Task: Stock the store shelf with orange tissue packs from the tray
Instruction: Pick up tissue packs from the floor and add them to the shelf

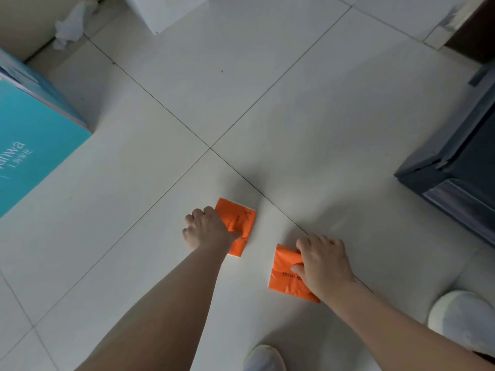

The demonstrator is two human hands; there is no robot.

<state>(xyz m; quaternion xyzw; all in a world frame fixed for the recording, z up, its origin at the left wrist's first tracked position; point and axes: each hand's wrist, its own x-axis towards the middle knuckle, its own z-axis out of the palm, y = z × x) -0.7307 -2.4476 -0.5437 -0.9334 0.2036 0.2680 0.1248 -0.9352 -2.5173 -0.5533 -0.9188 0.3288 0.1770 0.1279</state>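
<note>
Fingers (198, 213) of the left hand (207, 230) are curling round one flat orange plastic tissue pack (240, 219); the right hand (325, 265) is gripping a second orange pack (283, 277). Both are hanging over the white tiled floor (241, 89).

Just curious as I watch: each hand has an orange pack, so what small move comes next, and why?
Probably lift both and turn to find the shelf, which is not in view. The left hand already holds one orange plastic tissue pack, the right hand a second orange pack; neither grip is free for more.
</note>
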